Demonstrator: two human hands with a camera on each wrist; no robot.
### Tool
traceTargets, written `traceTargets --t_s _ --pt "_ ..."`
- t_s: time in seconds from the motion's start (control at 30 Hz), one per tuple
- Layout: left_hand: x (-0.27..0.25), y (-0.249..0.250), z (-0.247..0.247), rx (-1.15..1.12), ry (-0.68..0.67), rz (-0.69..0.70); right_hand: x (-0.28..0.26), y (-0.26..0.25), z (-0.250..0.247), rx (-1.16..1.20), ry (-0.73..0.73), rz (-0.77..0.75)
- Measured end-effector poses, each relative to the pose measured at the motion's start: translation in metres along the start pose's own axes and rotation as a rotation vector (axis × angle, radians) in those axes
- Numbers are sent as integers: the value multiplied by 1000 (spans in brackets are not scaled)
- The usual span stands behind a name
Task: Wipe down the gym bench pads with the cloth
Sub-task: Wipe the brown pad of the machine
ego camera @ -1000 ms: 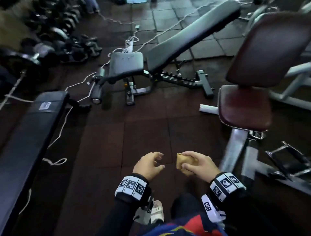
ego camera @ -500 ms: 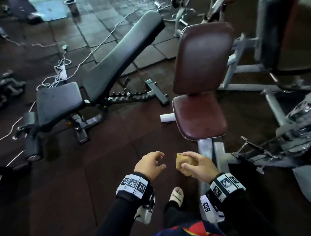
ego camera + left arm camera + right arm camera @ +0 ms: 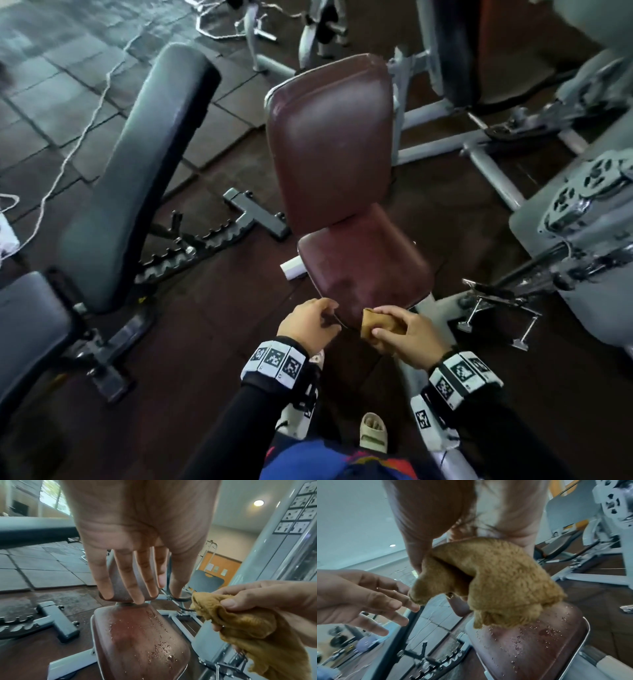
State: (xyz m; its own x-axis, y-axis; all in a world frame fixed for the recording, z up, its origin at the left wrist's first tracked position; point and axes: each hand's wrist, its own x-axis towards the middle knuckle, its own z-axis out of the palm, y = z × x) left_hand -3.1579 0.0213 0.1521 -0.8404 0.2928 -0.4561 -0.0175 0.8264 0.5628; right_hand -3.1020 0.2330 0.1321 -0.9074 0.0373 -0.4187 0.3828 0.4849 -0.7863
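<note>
Two maroon pads, seat pad (image 3: 364, 263) and back pad (image 3: 330, 137), unwiped so far: droplets (image 3: 530, 632) visible on the seat. Right hand (image 3: 404, 334) grips bunched tan cloth (image 3: 378, 323) just above seat's near edge. Left hand (image 3: 308, 325) beside it, fingers loose, holding nothing. Black incline bench (image 3: 137, 164) at left probably also pending.
</note>
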Motion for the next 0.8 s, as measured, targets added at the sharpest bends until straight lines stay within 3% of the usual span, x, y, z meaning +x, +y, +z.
traceTargets --t_s 0.27,0.5,0.8 --pt "116 0 -22 127 -212 137 62 7 3 68 192 218" --pt "188 5 6 193 -315 141 115 41 -11 88 324 377" --pt "262 -24 76 390 -269 108 191 125 -23 -90 482 463"
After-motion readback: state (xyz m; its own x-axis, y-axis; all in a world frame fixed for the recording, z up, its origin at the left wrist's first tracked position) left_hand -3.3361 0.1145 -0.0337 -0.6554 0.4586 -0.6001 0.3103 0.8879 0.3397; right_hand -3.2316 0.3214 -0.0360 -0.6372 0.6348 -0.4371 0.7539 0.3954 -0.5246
